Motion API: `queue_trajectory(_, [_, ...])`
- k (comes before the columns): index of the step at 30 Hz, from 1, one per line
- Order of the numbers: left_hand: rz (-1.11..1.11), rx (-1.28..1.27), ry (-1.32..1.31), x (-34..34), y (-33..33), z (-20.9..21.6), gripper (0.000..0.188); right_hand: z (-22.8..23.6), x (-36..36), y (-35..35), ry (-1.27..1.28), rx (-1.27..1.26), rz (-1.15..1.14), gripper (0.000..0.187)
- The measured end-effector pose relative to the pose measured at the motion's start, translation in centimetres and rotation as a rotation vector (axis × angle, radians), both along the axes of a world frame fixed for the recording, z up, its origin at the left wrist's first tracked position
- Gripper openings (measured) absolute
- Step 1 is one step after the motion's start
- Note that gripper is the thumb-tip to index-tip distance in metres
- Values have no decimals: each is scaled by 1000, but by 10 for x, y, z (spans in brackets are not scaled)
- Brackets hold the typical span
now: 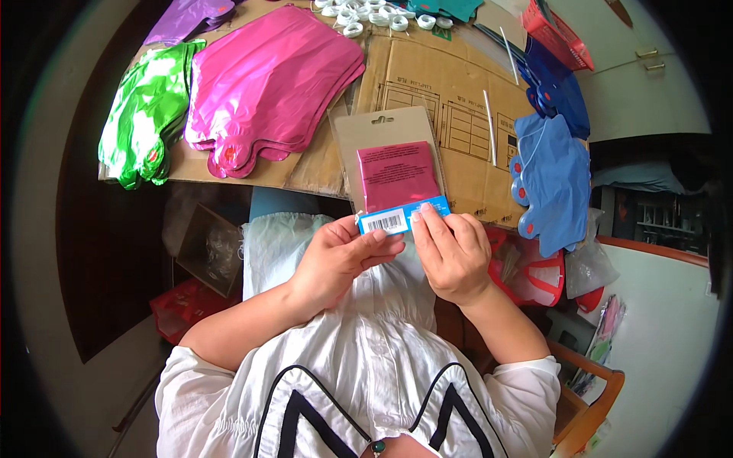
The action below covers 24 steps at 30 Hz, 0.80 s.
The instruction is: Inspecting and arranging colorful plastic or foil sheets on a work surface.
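Between my two hands is a flat clear package [398,180] with a hang hole at its top. Inside it lies a folded magenta foil balloon [397,197] with dark print. A blue label strip with a barcode [384,223] runs along the package's lower edge. My left hand [340,252] pinches the lower left corner, thumb on the front. My right hand [452,253] presses its fingertips on the right part of the blue strip; its thumb is hidden. The package's upper part overlaps the cardboard-covered table's near edge.
Stacks of flat foil balloons lie on the cardboard [412,69]: green [149,107], magenta [267,76], purple [183,21] and blue [556,179]. White ribbon rolls [353,30] sit at the back. Two thin sticks [489,126] and a red basket [553,34] are at the right.
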<state>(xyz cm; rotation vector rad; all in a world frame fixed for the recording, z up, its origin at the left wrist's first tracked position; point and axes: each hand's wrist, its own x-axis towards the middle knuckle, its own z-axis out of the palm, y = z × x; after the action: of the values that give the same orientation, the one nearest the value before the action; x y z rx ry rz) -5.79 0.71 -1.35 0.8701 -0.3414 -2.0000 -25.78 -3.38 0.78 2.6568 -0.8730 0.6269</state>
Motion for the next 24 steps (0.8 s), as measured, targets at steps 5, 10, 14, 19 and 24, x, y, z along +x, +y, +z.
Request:
queue_trajectory(5, [49,-71,-103,4,-2,-4,24,2,1,-6,-156,156,-45,25])
queue_trajectory(10, [44,-136,-148,4,3,-6,24,-2,-1,3,-607,527,-355,37])
queue_trajectory(14, [-57,-140,-171,13,3,-4,24,-8,-4,26,-1006,1024,-534,40])
queue_trajectory(19, [-144,-109,-199,17,4,-15,22,-9,-3,36,-1506,1530,-401,37])
queue_trajectory(24, [-46,-167,-227,9,3,-9,20,-34,-7,45,-1736,1699,-395,24])
